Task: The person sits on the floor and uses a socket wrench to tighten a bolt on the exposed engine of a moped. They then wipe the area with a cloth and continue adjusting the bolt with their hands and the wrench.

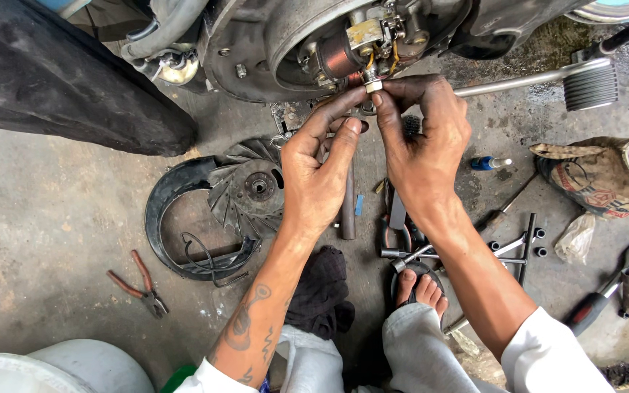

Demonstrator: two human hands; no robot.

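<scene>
White trouser cloth and your sandalled foot sit nearest, with a dark rag beside them and red-handled pliers off to your left on the concrete floor. Further out lie a finned metal fan wheel in its black cover, a scatter of wrenches, and a ratchet to your right. A small blue bottle with a white cap lies on its side, and a worn printed sack, tan with faded red marks, slumps at the right edge. Your left hand and right hand meet fingertip to fingertip, both pinching a small white connector on thin wires just under the open engine housing. I judge a hard tug could snap those wires, and greasy fingers could let the part drop among the tools.
</scene>
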